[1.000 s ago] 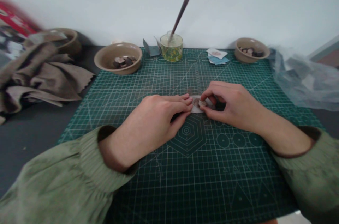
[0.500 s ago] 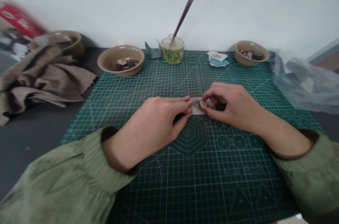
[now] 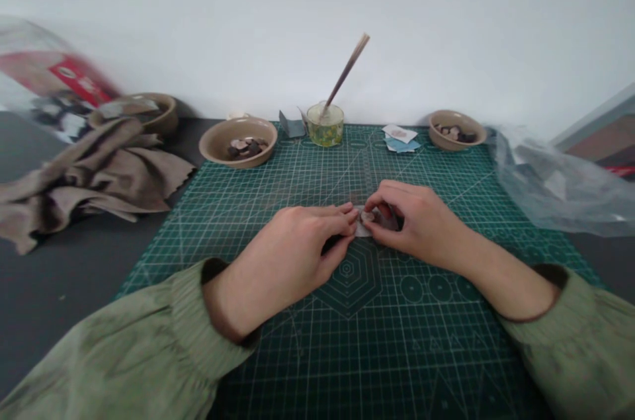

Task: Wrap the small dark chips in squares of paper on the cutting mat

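Note:
A small white paper slip (image 3: 362, 231) lies on the green cutting mat (image 3: 297, 380), mostly covered by my fingers. My left hand (image 3: 300, 241) has its fingers together, with fingertips and thumb closed at the slip's left edge. Between thumb and forefinger of my right hand (image 3: 419, 225) is a small, flat, roundish pale piece (image 3: 367, 215), pinched just over the slip. Its exact kind is too small to make out. The fingertips of both hands almost meet above the slip.
Behind stand a bowl (image 3: 208, 143) and a smaller bowl (image 3: 436, 135), both holding small pieces. Between them are a glass cup (image 3: 325, 132) with sticks and some paper squares (image 3: 401, 145). Brown cloth (image 3: 94, 175) lies left, a clear plastic bag (image 3: 560, 192) right.
The view has tilted upward, so everything sits lower in the picture. My right hand and its pinched piece have moved left along the slip, closer to my left fingertips.

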A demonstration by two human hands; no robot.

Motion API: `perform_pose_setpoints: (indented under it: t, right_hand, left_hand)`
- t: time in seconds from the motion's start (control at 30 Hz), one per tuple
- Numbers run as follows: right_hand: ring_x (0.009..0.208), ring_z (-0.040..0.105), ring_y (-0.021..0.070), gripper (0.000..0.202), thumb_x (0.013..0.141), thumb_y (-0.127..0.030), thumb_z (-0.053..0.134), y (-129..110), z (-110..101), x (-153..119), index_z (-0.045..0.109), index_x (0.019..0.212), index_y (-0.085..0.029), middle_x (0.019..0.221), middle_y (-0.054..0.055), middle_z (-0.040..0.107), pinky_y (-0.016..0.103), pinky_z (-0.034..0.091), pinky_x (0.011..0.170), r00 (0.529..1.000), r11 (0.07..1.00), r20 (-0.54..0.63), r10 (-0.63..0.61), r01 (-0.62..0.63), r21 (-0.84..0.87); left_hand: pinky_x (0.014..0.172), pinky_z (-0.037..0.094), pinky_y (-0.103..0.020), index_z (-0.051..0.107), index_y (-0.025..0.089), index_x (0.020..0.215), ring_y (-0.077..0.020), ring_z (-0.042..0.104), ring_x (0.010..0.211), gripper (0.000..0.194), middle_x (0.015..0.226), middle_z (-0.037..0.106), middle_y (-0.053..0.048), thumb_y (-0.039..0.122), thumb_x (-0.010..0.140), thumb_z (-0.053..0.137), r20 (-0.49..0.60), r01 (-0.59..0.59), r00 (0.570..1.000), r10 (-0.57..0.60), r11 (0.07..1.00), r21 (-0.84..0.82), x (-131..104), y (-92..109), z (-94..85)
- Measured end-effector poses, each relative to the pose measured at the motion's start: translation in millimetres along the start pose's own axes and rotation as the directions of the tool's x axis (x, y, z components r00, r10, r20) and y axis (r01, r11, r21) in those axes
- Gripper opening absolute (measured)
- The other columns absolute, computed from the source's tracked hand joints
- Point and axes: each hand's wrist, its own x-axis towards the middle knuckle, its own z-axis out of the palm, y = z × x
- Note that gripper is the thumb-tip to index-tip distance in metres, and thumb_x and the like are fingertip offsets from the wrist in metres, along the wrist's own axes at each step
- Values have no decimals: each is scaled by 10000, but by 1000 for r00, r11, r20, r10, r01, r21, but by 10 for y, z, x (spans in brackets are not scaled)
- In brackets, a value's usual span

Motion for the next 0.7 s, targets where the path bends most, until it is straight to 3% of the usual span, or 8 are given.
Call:
perform_pose_setpoints:
  t: [0.53,0.7]
  right_hand:
    - [750,603,167,96,944,-189,752,-5,-27,-37,691,1018,-190,875,3,635,312,438,695,1000,1000,30,-2,2,-10]
    - [727,580,169,81,954,-217,754,1,-14,-18,691,1001,-198,837,-2,621,316,422,683,999,998,-27,28,-30,-57]
  left_hand:
    - [1185,629,-429,849,214,1243,-248,788,1287,271,1353,816,-57,177,1036,679,0,-1,1000,1,1000,3,-8,-16,10]
    - [1172,638,-426,853,216,1218,-251,794,1275,256,1347,819,-56,175,1032,682,-5,2,1000,-2,1000,4,-8,-5,12]
